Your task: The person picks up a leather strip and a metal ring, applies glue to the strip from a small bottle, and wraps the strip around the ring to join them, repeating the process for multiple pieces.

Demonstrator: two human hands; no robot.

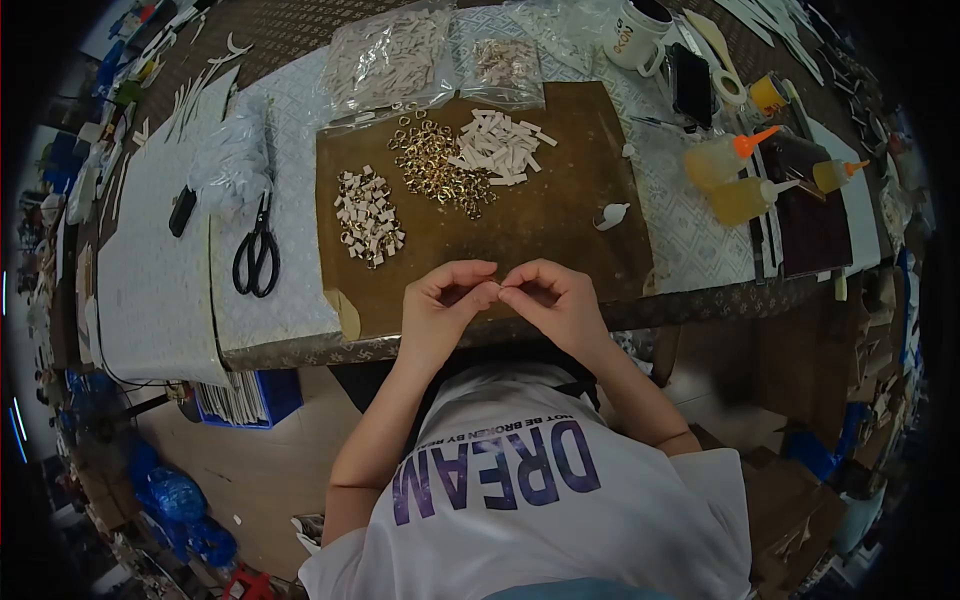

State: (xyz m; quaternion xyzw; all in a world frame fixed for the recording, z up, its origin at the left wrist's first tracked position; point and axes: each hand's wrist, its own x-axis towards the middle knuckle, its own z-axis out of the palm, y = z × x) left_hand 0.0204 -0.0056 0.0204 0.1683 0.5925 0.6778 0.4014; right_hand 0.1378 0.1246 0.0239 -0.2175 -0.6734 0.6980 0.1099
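Observation:
Above the near part of a brown mat [560,240], my left hand [447,292] and my right hand [553,298] meet fingertip to fingertip. Both are closed in a pinch on something tiny and pale that I cannot make out, mostly hidden by the fingers. Beyond them on the mat lies a heap of gold metal rings [445,165]. Touching its right side is a pile of short pale strips [505,143]. To the left, a smaller pile holds pale strips looped on gold rings [368,215].
Black-handled scissors [257,262] lie left of the mat. Plastic bags of pale pieces [388,60] and small parts [505,68] sit behind it. Glue bottles [745,200], a phone [691,85] and a white mug [637,38] stand at the right. A small white cap [611,216] rests on the mat.

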